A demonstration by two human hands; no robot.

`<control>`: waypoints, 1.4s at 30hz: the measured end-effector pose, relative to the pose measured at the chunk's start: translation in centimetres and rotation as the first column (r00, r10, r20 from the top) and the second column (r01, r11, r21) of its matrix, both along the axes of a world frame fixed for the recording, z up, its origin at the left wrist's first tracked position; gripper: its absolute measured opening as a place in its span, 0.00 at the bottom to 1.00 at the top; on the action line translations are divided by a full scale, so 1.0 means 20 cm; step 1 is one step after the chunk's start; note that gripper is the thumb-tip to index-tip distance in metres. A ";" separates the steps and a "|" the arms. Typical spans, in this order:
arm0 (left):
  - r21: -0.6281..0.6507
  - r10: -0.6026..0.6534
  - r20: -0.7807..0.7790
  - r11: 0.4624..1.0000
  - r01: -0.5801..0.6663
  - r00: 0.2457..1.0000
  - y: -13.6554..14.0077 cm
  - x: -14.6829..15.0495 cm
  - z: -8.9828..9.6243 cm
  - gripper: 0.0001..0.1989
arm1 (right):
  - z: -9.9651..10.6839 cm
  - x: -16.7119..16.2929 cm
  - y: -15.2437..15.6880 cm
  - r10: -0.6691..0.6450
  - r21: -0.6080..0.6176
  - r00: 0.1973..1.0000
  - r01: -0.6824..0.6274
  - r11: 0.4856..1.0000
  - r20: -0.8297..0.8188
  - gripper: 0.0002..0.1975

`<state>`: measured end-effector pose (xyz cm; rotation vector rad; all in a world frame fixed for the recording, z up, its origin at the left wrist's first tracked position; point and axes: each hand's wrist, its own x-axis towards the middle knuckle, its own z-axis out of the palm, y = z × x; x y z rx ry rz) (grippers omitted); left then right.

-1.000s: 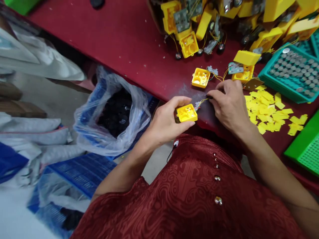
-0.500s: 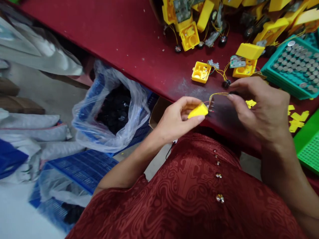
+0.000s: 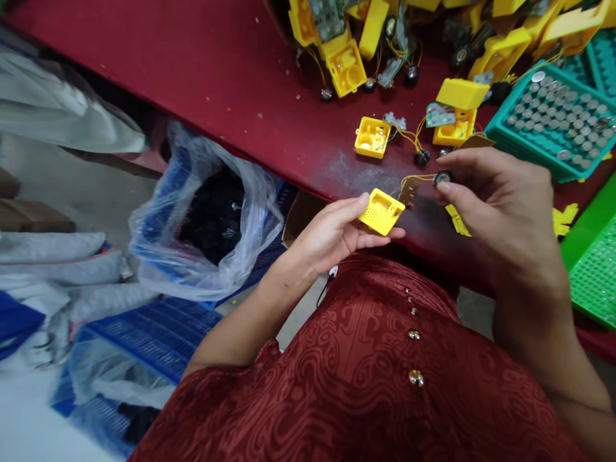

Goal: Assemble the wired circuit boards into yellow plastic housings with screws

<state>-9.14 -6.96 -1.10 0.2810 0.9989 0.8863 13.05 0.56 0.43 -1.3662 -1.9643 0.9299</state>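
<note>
Left hand (image 3: 332, 234) grip around yellow box (image 3: 381, 211); right hand (image 3: 500, 199) pinching small speaker (image 3: 441, 178).

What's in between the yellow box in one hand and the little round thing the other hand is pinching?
In the head view, a small circuit board and thin yellow wires span from the yellow box to the round part.

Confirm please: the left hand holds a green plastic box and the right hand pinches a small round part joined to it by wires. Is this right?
Not quite. In the head view the plastic box in the left hand is yellow, not green. The rest holds: the right hand pinches a small round part joined by wires.
</note>
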 end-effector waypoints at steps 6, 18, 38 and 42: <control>0.000 0.041 -0.064 0.999 -0.042 0.997 0.00 -0.02 0.02 0.14 | -0.14 -0.02 -0.09 0.040 0.182 0.985 -0.071 0.981 0.167 0.13; 0.130 -0.059 -0.379 0.985 0.116 0.923 -0.01 0.02 0.03 0.38 | -0.27 0.01 -0.12 0.061 0.283 0.906 -0.194 0.939 0.418 0.15; 0.391 0.264 -0.888 0.864 0.317 0.377 0.11 -0.16 0.05 0.25 | 0.13 -0.06 -0.02 0.231 0.216 0.940 -0.287 0.933 0.251 0.09; 0.218 -0.018 -0.540 0.963 0.160 0.841 0.07 -0.16 0.07 0.27 | 0.03 -0.01 -0.03 0.049 -0.249 0.998 -0.060 0.967 -0.051 0.09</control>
